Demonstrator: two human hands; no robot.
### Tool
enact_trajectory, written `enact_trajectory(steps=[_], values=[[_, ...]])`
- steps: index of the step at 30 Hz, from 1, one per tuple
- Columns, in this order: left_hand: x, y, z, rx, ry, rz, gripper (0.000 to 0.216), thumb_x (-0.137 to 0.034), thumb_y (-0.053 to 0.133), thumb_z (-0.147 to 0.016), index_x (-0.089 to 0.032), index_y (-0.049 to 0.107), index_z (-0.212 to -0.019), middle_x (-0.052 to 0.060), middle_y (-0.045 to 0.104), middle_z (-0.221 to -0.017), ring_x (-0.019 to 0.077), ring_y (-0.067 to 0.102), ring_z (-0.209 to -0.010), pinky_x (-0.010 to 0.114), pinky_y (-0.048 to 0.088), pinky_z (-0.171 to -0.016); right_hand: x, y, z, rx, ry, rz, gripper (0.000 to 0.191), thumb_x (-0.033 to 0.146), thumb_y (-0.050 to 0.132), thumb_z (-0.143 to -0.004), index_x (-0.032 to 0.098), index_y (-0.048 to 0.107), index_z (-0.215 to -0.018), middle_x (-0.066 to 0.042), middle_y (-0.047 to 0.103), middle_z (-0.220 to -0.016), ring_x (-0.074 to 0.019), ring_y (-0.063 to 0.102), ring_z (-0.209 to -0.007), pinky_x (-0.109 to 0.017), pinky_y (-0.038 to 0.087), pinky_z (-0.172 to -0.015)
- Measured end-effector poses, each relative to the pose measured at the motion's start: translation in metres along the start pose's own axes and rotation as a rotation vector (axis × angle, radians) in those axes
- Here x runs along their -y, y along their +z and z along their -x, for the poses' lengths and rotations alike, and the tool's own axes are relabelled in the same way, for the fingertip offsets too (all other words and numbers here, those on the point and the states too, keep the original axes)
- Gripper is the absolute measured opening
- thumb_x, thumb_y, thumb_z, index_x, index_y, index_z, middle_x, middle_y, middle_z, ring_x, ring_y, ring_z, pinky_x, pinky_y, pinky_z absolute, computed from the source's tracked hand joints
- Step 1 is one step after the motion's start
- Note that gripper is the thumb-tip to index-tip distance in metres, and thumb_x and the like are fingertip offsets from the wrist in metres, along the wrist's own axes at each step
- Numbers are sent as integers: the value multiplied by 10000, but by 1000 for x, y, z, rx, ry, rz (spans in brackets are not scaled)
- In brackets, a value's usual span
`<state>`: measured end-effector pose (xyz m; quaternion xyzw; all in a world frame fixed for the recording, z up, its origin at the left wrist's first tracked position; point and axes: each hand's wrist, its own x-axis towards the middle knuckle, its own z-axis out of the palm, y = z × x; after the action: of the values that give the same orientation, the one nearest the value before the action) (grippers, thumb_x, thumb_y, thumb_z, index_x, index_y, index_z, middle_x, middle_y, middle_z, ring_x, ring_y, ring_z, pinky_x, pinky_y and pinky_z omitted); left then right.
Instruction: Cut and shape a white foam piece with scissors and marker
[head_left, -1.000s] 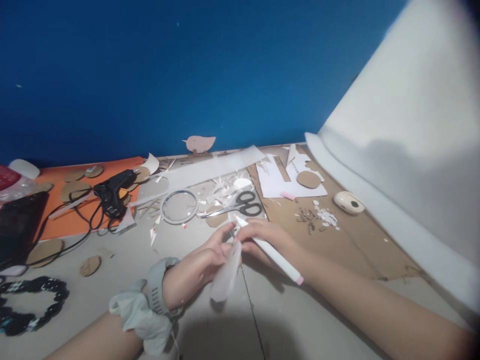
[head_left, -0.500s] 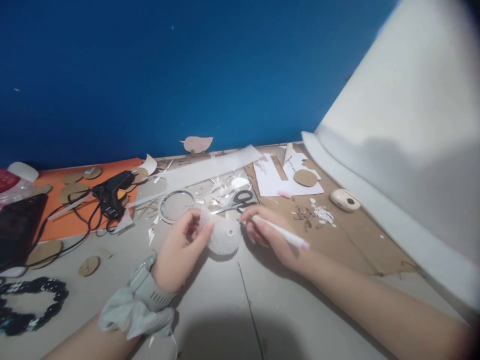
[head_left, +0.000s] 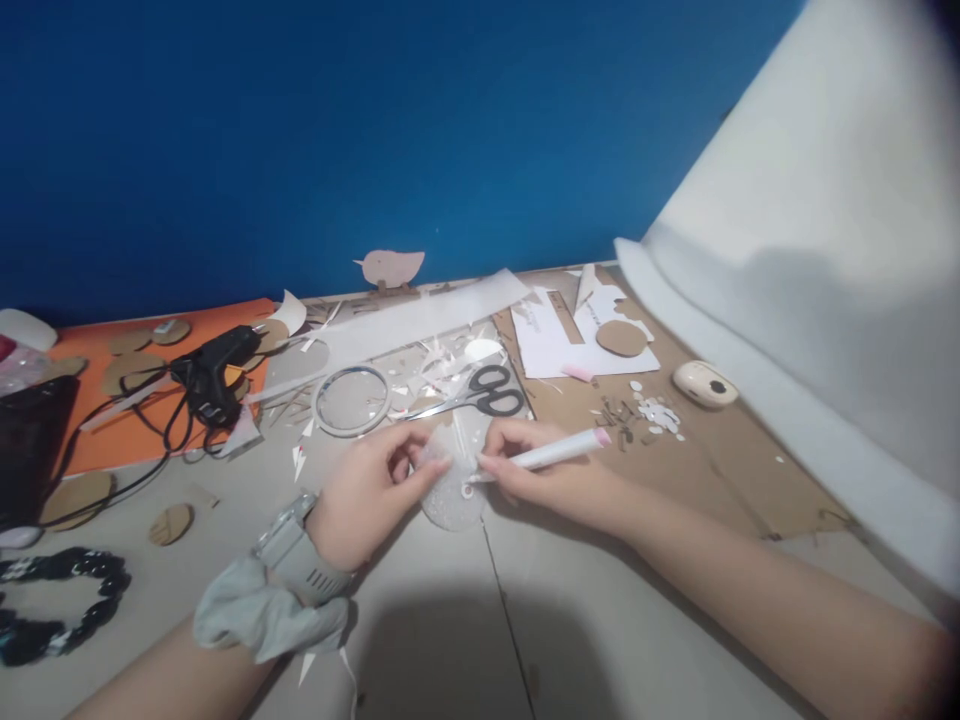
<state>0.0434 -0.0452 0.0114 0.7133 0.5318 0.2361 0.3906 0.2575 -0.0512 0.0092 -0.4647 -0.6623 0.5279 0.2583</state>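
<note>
The left hand's thumb and fingers point(head_left: 424, 480) pinch the upper left edge of a pale, translucent disc point(head_left: 448, 508), which sits just below the centre of the frame. The right hand point(head_left: 536, 475) grips a white marker point(head_left: 559, 451) near its lower end, its pink end pointing to the right and its tip close to a small round spot on the disc; whether it touches is unclear. Just above the hands lie scissors point(head_left: 496, 403) and, left of them, a grey ring point(head_left: 341, 432). Farther out are a black glue gun point(head_left: 214, 372) at left, a cardboard circle point(head_left: 622, 338) right of centre, and a pink bird cutout point(head_left: 394, 268) at upper centre.
</note>
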Motion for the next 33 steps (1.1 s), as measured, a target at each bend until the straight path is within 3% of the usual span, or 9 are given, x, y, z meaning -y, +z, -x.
enact_trajectory(steps=[6,11,16,21,25,27,33], values=[[0,1,-1,9,-17,-5,205,-380,590,-818,-193,596,-902,-51,501,-656,112,438,-561,232,343,-541,2,2,-1,11,-46,140,225,322,587,-856,177,525,-696,37,548,-620,-89,463,-547,-179,320,-468],[3,1,0,8,2,-14,213,-391,584,-820,-195,601,-902,-45,509,-660,115,431,-556,232,327,-527,2,0,-1,-24,11,66,228,333,550,-881,188,494,-715,50,520,-578,-86,435,-510,-186,311,-461],[2,1,0,10,6,-5,222,-392,575,-826,-191,603,-914,-37,521,-668,120,443,-566,236,345,-539,4,-2,-2,4,-75,138,240,311,567,-865,181,496,-676,39,514,-602,-96,438,-541,-197,306,-479],[2,2,-1,5,18,1,235,-399,571,-827,-191,610,-930,-33,531,-672,121,452,-563,235,358,-533,4,-1,-1,-59,-10,31,259,314,504,-900,192,460,-676,49,493,-537,-95,413,-481,-205,295,-460],[2,1,-1,-5,22,-15,227,-389,579,-823,-186,607,-920,-42,514,-654,114,442,-552,234,349,-527,1,0,-2,-19,-62,118,244,302,556,-867,185,478,-668,45,492,-571,-94,415,-511,-203,288,-465],[2,2,-1,-2,16,-8,228,-392,581,-822,-186,602,-917,-42,514,-659,113,445,-555,234,352,-530,-1,-1,-3,-71,-74,119,247,290,554,-870,186,475,-660,51,472,-568,-91,404,-512,-203,278,-464],[4,2,1,-81,-3,132,226,-398,603,-821,-189,568,-898,-43,515,-674,109,473,-587,228,378,-548,0,-5,-3,-318,-108,-181,267,398,490,-918,207,491,-731,69,433,-520,-87,350,-436,-213,269,-439]])
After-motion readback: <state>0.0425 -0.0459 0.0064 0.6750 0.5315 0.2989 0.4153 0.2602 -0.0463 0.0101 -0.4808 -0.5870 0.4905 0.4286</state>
